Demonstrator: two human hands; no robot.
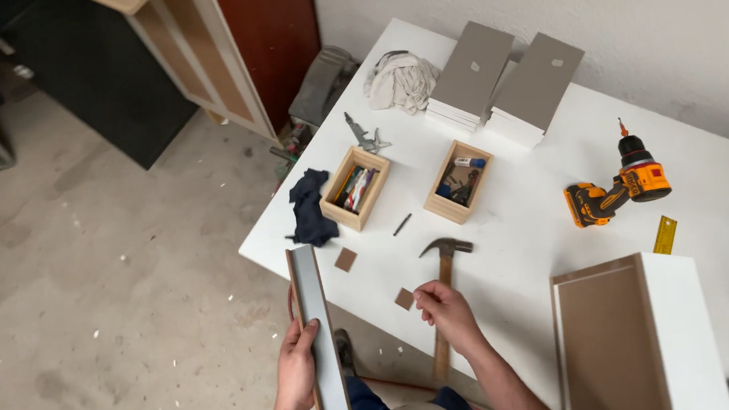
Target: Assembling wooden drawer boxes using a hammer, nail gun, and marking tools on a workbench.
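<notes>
Narrow white panel [319, 332] with brown edges sits upright in my left hand [298, 369], its top end leaning on the near edge of the white table [524, 217]; its lower end is lost behind my wrist and trousers. My fingers are wrapped tight around its side.

My right hand [446, 308] rests on the table edge, fingertips pinched together just beside a small brown square chip [404, 298]; whether they actually grip anything I cannot tell. That hand covers the middle of the hammer [442, 290], whose handle runs off the table toward me.

A second brown square [346, 259] lies near the panel's top. Farther up stand two small wooden boxes [356, 188] [459, 181] full of bits too small to make out, with a dark screw [402, 224] between them. A dark blue cloth [310, 208] hangs over the table's left edge.

An orange cordless drill [618, 187] lies to the right, a yellow ruler [665, 234] near it. The white cabinet box [631, 335] is cut off by the bottom of the frame. Two stacks of grey boards [503, 83] and a crumpled white rag [402, 80] lie at the far side.
</notes>
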